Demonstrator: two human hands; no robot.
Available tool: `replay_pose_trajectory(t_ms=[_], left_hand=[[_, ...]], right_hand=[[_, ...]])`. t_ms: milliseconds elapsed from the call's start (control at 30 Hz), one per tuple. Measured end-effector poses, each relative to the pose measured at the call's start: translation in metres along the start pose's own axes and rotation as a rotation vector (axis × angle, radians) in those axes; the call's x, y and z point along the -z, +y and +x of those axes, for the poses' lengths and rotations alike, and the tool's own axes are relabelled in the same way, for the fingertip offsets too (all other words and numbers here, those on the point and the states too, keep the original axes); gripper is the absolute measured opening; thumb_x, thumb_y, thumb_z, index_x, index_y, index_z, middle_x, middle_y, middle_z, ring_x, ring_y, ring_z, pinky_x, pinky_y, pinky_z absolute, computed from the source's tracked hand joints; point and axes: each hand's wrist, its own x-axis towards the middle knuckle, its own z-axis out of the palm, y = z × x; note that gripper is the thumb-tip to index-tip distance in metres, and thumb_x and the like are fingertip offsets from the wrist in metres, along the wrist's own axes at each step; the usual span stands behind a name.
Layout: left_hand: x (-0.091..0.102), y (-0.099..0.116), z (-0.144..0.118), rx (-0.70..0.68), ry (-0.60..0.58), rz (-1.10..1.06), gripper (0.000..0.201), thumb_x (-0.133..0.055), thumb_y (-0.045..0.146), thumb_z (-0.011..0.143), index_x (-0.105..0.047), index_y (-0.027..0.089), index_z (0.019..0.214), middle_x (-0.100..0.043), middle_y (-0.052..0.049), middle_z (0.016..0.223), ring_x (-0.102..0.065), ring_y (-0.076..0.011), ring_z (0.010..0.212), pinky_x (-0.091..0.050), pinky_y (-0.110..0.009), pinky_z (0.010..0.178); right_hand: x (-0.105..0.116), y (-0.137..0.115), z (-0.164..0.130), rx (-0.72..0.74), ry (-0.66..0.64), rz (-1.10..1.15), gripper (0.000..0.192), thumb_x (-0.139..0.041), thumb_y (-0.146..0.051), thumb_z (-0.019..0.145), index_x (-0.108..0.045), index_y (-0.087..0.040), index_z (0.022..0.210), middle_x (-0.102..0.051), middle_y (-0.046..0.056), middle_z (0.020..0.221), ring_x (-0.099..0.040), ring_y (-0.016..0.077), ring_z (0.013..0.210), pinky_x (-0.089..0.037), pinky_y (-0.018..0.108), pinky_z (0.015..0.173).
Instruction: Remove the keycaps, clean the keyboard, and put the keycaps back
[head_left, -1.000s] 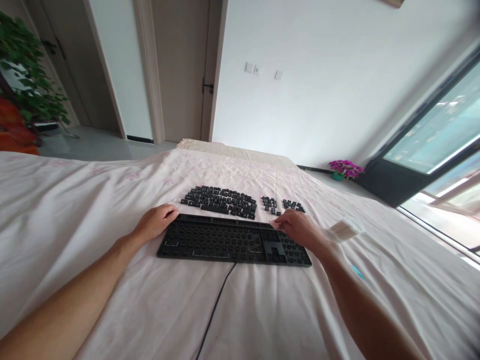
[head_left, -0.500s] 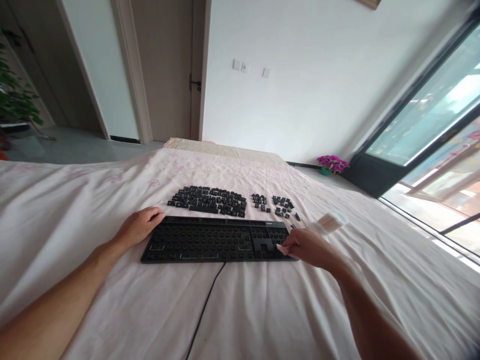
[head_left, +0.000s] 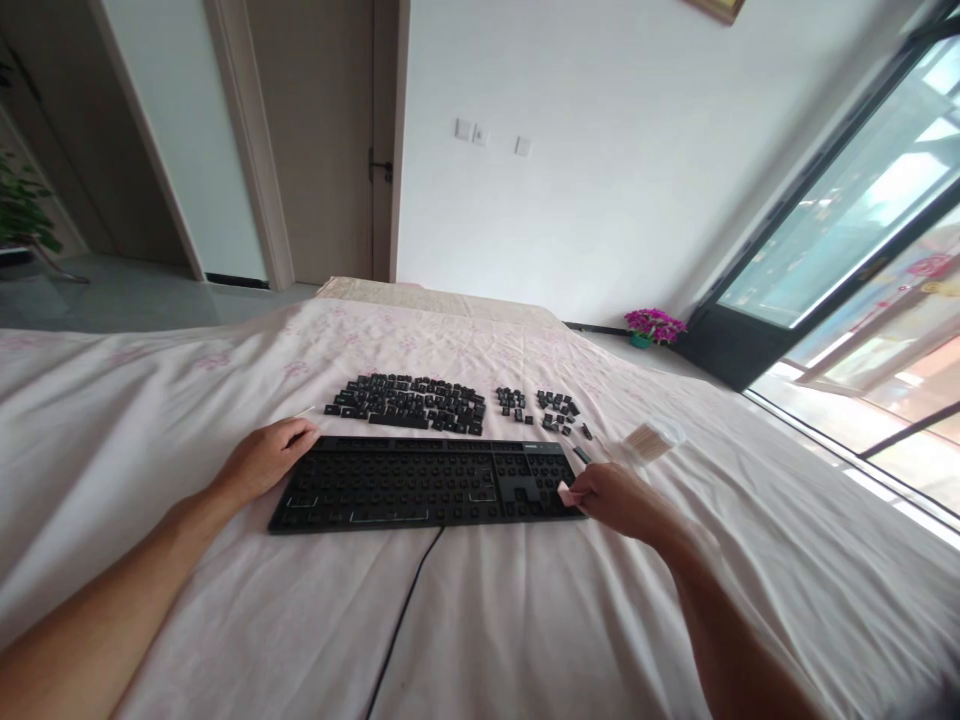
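A black keyboard (head_left: 420,485) with its keycaps off lies on the bed sheet, its bare switches showing. At its upper left corner, my left hand (head_left: 271,455) is closed with the fingers curled against the edge. A thin white stick (head_left: 304,412) shows just above those fingers; whether it is held I cannot tell. My right hand (head_left: 619,497) pinches a small pale wipe (head_left: 568,494) and presses it to the number pad at the right end. Behind the keyboard the loose black keycaps (head_left: 420,400) are laid out in groups.
A clear pack of cotton swabs (head_left: 651,440) lies on the sheet right of the keycaps. A dark flat piece (head_left: 582,455) is near my right hand. The keyboard's cable (head_left: 405,610) runs toward me over the creased sheet (head_left: 247,640).
The whole view has shifted slightly, so things sit a little further left. My right hand with the wipe has moved slightly right along the number pad. My left hand stays at the corner.
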Motion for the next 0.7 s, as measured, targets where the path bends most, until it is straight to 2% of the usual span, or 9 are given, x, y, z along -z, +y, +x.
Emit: replay_pose_trajectory(t_ms=[100,233,333,500,700], left_hand=[[0.0,0.0,0.0,0.006,0.0,-0.001,0.034,-0.041,0.049,0.088,-0.064,0.024,0.088,-0.072,0.001,0.097,-0.064,-0.02,0.09,-0.042,-0.024,0.077],[-0.001,-0.001,-0.001,0.008,0.002,0.002,0.035,-0.041,0.05,0.088,-0.065,0.024,0.088,-0.071,0.001,0.095,-0.064,-0.0199,0.089,-0.042,-0.023,0.077],[-0.001,-0.001,-0.001,0.012,0.006,0.004,0.036,-0.041,0.051,0.088,-0.065,0.024,0.09,-0.071,0.001,0.096,-0.064,-0.0201,0.09,-0.042,-0.023,0.078],[0.0,0.0,-0.001,0.014,-0.004,0.006,0.036,-0.04,0.049,0.089,-0.065,0.023,0.09,-0.071,-0.001,0.097,-0.064,-0.0201,0.09,-0.042,-0.024,0.078],[-0.001,-0.002,0.0,-0.007,0.001,-0.001,0.035,-0.04,0.048,0.089,-0.065,0.023,0.091,-0.071,-0.001,0.098,-0.063,-0.0196,0.091,-0.042,-0.024,0.079]], right_hand=[[0.005,-0.004,0.002,0.001,0.058,0.051,0.027,-0.051,-0.033,0.088,-0.074,-0.023,0.077,-0.067,0.004,0.075,-0.059,0.0162,0.07,-0.034,0.025,0.063],[0.002,-0.022,0.011,0.009,0.157,0.139,0.028,-0.045,-0.027,0.091,-0.073,-0.024,0.091,-0.068,0.003,0.088,-0.06,0.0155,0.078,-0.034,0.025,0.067],[-0.003,-0.031,0.009,0.006,0.119,0.134,0.027,-0.047,-0.022,0.09,-0.074,-0.025,0.09,-0.067,0.004,0.091,-0.059,0.0157,0.079,-0.033,0.025,0.068],[0.003,-0.034,0.0,0.109,0.0,0.146,0.023,-0.054,-0.024,0.087,-0.076,-0.026,0.085,-0.068,0.005,0.085,-0.059,0.0175,0.079,-0.036,0.026,0.07],[0.007,-0.061,0.021,0.149,0.193,0.28,0.03,-0.044,-0.032,0.095,-0.073,-0.027,0.101,-0.068,0.003,0.093,-0.062,0.0166,0.085,-0.039,0.024,0.073]])
